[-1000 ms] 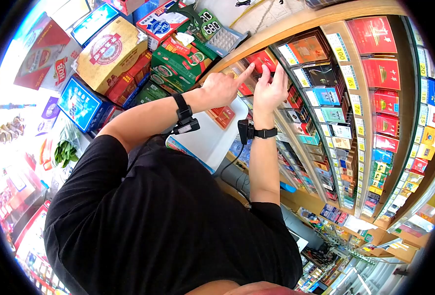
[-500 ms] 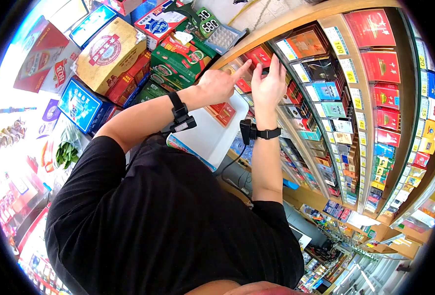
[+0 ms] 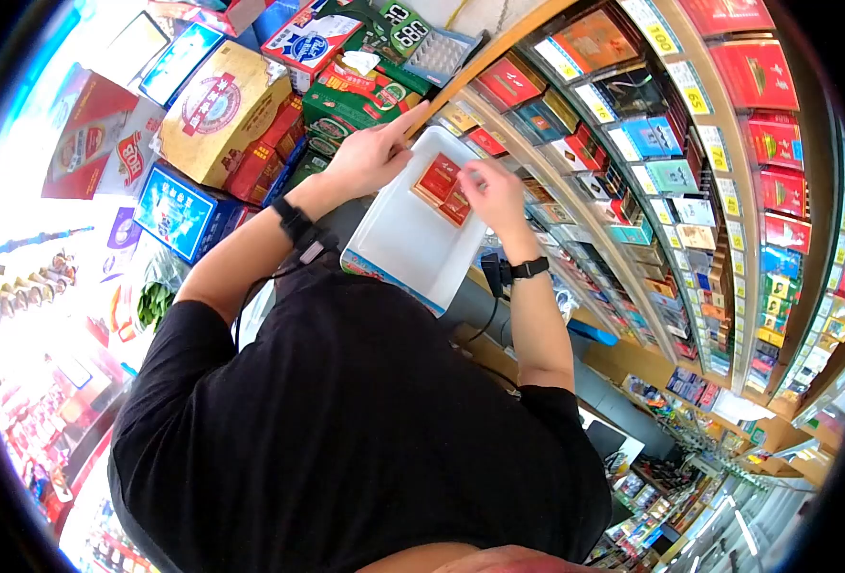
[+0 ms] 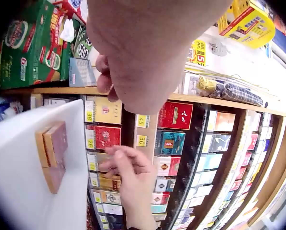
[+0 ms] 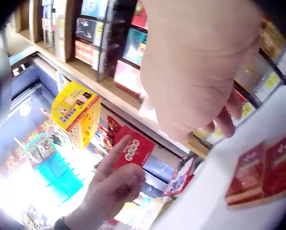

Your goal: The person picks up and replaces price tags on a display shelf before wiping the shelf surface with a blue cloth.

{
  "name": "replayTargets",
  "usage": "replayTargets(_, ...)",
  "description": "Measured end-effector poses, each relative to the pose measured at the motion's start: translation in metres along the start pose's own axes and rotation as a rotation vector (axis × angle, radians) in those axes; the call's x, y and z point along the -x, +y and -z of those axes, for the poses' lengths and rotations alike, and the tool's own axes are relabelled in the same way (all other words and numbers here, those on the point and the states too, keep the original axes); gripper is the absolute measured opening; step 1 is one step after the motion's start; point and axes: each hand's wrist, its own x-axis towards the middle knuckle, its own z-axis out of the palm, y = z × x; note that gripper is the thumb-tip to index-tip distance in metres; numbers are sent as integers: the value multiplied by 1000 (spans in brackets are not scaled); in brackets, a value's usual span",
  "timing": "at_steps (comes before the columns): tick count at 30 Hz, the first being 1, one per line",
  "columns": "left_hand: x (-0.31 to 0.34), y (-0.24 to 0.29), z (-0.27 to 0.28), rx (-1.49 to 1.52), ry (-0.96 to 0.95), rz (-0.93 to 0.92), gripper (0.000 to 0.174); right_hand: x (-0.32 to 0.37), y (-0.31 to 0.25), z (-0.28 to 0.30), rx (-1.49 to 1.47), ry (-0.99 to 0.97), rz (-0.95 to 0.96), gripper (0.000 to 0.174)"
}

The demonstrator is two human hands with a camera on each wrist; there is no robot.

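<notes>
Lying in the white tray (image 3: pixel 418 258), between the hands and just by the right hand (image 3: pixel 496 199): red packs (image 3: pixel 436 185), at least two, set close together. Looks like a step of setting down or picking up packs at the tray; impossible to tell which. Probably calls next for a light pinch on the narrow sides of one pack, without nudging its neighbour.

Small, hard-cornered boxes, glossy red on the faces, gold along the edges; likely to slide easily on the smooth, seemingly plastic floor of the tray, low-walled and round-cornered.

At the right hand, fingers loosely bent, nothing seen in grip; touching a pack or merely hovering, cannot tell. By the opposite rim, the left hand (image 3: pixel 370 158): index extended, other fingers curled in, no visible hold on anything.

Beyond the right hand, a shelf (image 3: pixel 501 57) with pale wooden edging, bearing rows of flat boxes (image 3: pixel 752 72) and paper price labels (image 3: pixel 661 38). Just past the left hand, a green carton (image 3: pixel 346 97) of printed cardboard; farther out on that side, a tan box (image 3: pixel 217 110) with red printing.
</notes>
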Motion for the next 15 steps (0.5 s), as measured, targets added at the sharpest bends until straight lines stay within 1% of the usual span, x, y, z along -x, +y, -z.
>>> replayTargets(1, 6, -1, 4, 39, 40, -52, 76, 5, 11, -11, 70, -126, -42, 31)
replayTargets(2, 13, 0, 8, 64, 4, -32, 68, 9, 21, -21, 138, -248, -85, 38)
replayTargets(3, 19, -6, 5, 55, -7, -49, 68, 15, 30, -30, 134, -228, -92, 38)
replayTargets(5, 29, -24, -6, 42, -64, 7, 56, 20, 43, -51, 271, -138, 117, 56)
replayTargets(6, 32, -23, -6, 17, -72, 21, 52, 19, 42, -57, 287, -159, 68, 69)
replayTargets(7, 35, -21, -5, -8, -80, 38, 48, 15, 41, -62, 280, -140, 66, 69)
replayTargets(9, 40, -18, -2, -19, -138, 93, 43, 10, 38, -71, 319, -207, -54, 78)
replayTargets(10, 42, -19, -3, -31, -145, 90, 43, 8, 39, -76, 311, -192, -56, 78)
replayTargets(12, 44, -16, 0, -55, -153, 79, 42, 4, 40, -83, 345, -174, -79, 86)
replayTargets(13, 45, -13, 1, -61, -162, 112, 41, 2, 40, -84, 338, -161, -79, 86)
replayTargets(14, 46, -10, 3, -66, -171, 147, 41, 1, 40, -84, 348, -198, -103, 88)
replayTargets(15, 46, -10, 4, -76, -173, 141, 41, 0, 39, -84, 357, -234, -128, 91)
